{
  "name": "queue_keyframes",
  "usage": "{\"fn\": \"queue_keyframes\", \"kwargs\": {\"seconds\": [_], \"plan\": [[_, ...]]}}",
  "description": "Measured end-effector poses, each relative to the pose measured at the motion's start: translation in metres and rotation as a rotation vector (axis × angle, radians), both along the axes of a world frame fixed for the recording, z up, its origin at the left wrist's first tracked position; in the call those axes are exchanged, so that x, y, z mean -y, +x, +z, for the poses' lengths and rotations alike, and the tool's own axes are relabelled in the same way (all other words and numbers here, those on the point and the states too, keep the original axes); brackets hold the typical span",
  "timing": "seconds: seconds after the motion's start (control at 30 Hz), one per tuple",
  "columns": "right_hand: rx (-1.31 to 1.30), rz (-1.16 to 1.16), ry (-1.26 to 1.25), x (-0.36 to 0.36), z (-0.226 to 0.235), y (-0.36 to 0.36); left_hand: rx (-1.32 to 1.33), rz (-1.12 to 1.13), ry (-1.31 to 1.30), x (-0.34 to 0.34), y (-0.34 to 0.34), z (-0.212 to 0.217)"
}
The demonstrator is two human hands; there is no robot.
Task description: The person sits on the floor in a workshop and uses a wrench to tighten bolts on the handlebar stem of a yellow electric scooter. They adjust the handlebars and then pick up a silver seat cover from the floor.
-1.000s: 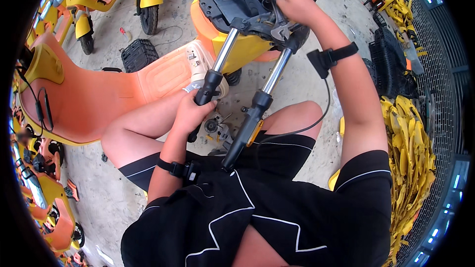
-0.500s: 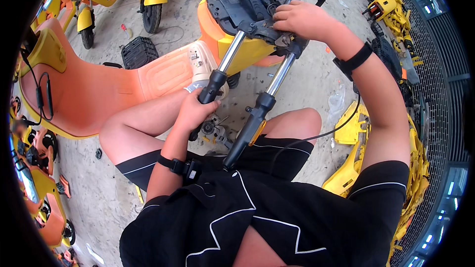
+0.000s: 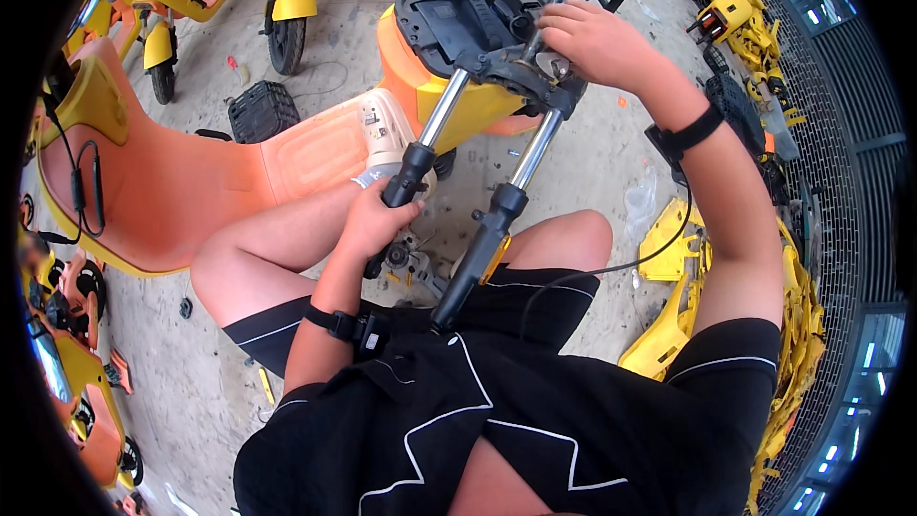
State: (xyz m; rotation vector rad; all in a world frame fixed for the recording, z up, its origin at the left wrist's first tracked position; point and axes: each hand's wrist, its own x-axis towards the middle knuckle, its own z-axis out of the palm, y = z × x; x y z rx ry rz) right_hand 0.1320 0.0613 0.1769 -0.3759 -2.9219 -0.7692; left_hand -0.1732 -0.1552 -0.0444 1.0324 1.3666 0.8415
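Our left hand (image 3: 373, 220) is wrapped around the black lower sleeve (image 3: 412, 169) of a two-legged metal fork (image 3: 535, 151) with polished silver tubes (image 3: 444, 109), which stretches ahead of that grip and to its right. Our right hand (image 3: 599, 44) bends over the fork's far end; its palm is hidden, so we cannot tell whether it pinches anything.

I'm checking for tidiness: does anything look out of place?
Two things: the fork gripped by the left hand has no wheel between its legs; yellow panels lie loose on the floor at right.
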Motion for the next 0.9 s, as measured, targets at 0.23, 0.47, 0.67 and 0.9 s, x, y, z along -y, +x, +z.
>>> {"fn": "queue_keyframes", "kwargs": {"seconds": [0.23, 0.47, 0.67, 0.9], "plan": [[-0.094, -0.597, -0.412, 0.052, 0.028, 0.012, -0.216, -0.043, 0.21, 0.011, -0.014, 0.033], [-0.479, -0.456, -1.026, 0.103, 0.002, -0.005, 0.003, -0.075, 0.667, -0.004, -0.004, 0.152], [-0.517, -0.354, -1.282, 0.148, -0.009, -0.033, 0.257, -0.194, 0.712, -0.034, 0.047, 0.192], [-0.526, -0.365, -1.299, 0.167, -0.015, -0.048, 0.4, -0.233, 0.346, -0.029, 0.04, 0.187]]}}
